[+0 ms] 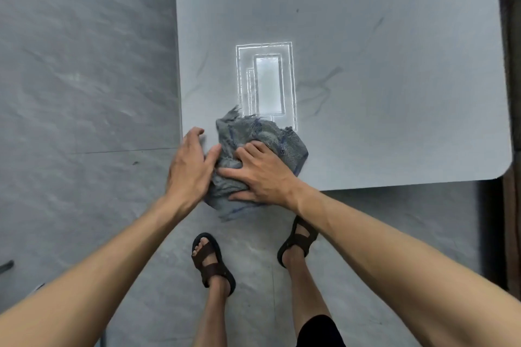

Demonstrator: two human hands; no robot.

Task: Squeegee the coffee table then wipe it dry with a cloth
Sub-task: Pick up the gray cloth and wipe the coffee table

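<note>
Right hand (262, 175) spread flat, pressed the soft, limp cloth (253, 155); left hand (191, 166), at nine o'clock, lay open beside it on the surface (394, 93); best bunched from the top.

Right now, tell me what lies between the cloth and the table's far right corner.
In the head view, nothing stands there: from the cloth toward that corner, only bare table top with dark veins or smears.
</note>
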